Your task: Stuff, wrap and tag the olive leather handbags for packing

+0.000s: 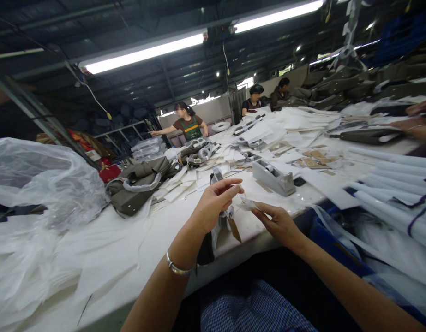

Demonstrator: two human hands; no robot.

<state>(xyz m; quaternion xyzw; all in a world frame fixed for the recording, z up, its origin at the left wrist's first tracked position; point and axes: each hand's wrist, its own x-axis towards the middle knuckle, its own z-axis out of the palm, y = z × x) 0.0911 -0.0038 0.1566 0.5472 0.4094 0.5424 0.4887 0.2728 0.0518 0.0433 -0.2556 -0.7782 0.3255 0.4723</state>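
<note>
Near the table's front edge, my left hand (216, 203) is closed in a pinch, with a thin pale strand at its fingertips that is too small to name. My right hand (277, 223) grips a small, thin, translucent white bundle (248, 204) between thumb and fingers. The strand seems to run down to this bundle. Behind and below my left hand stands a dark item (206, 249), partly hidden by my wrist, with grey-white wrapping around it. A brown card tag (234, 230) hangs beside it. Just beyond my hands sits a grey tape dispenser (274, 177).
Olive handbags (138, 184) and white paper sheets (285, 124) cover much of the white table (171, 226). Clear plastic (46, 180) is heaped at left. White rolls (396, 203) lie over a blue bin (332, 235) at right. Several co-workers are around; one person's hands (417, 124) show at right.
</note>
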